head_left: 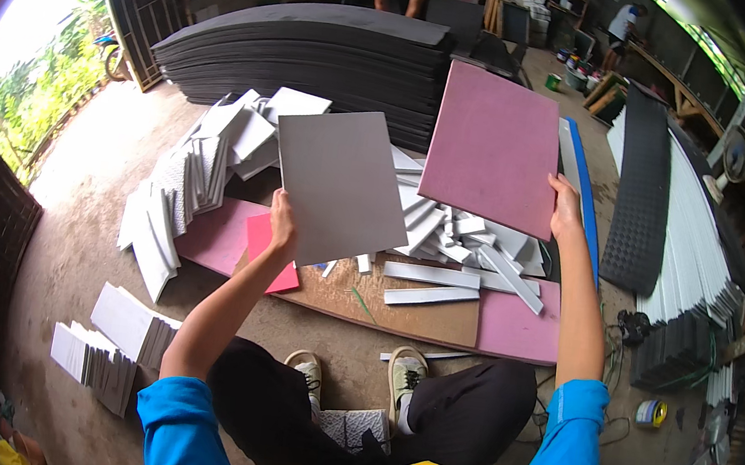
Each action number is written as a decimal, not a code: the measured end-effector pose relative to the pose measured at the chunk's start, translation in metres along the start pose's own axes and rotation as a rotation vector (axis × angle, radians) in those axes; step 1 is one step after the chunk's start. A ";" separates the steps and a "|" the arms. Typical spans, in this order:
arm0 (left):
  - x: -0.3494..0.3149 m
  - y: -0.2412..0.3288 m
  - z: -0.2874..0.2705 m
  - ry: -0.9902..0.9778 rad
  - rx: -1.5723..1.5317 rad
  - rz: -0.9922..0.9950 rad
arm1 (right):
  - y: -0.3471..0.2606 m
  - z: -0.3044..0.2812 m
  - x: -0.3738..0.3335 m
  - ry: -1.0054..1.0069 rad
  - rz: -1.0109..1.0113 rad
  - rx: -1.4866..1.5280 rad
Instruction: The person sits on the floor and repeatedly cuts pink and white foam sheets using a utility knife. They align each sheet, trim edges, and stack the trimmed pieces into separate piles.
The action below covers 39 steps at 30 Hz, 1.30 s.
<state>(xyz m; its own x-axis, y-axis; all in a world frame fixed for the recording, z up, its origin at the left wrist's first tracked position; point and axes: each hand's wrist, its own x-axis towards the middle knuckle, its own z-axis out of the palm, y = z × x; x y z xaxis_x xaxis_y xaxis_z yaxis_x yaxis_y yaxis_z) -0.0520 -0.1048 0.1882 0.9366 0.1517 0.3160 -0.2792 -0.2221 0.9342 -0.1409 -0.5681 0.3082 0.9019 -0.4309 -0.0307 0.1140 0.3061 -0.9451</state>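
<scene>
My left hand grips the lower left edge of a grey rectangular foam sheet, holding it raised and slightly tilted. On the other side, my right hand is closed on the right edge of a larger pinkish-purple foam sheet, also held up. The two sheets are apart, with a narrow gap between them. Below them lies a low work board with brown and pink surfaces. A small red sheet rests on it near my left forearm. White offcut strips are scattered over the board.
Leaning white panels line the left side of the board. A tall stack of black sheets stands behind. More stacked white pieces sit on the floor at left. Long black and white sheets lie at right. Two people work farther back.
</scene>
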 end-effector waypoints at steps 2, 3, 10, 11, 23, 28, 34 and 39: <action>-0.010 0.011 -0.018 -0.165 -0.079 -0.162 | 0.001 0.041 -0.015 -0.173 0.033 -0.006; -0.017 0.019 -0.023 -0.195 -0.204 -0.274 | 0.007 0.057 -0.017 -0.255 0.044 -0.023; -0.049 0.023 -0.018 -0.107 -0.707 -0.342 | 0.109 0.153 -0.057 -0.368 0.031 -0.124; -0.048 0.009 -0.020 -0.062 -0.625 -0.314 | 0.116 0.160 -0.061 -0.356 0.030 -0.144; -0.056 -0.003 -0.034 -0.316 -0.350 -0.097 | 0.162 0.151 -0.073 -0.411 -0.077 -0.555; -0.054 -0.025 -0.059 -0.313 0.010 0.053 | 0.168 0.149 -0.084 -0.524 -0.374 -0.756; -0.063 0.009 -0.060 -0.394 0.279 0.348 | 0.168 0.116 -0.083 -0.747 -0.912 -0.872; -0.057 0.028 -0.059 -0.347 0.483 0.645 | 0.148 0.113 -0.075 -0.577 -1.240 -1.177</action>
<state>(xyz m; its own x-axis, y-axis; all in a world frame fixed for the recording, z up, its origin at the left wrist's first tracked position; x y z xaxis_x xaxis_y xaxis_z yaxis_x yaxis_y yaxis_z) -0.1260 -0.0629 0.2060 0.6608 -0.4282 0.6165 -0.7296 -0.5593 0.3935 -0.1447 -0.3946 0.2078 0.5766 0.4806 0.6608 0.6711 -0.7399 -0.0475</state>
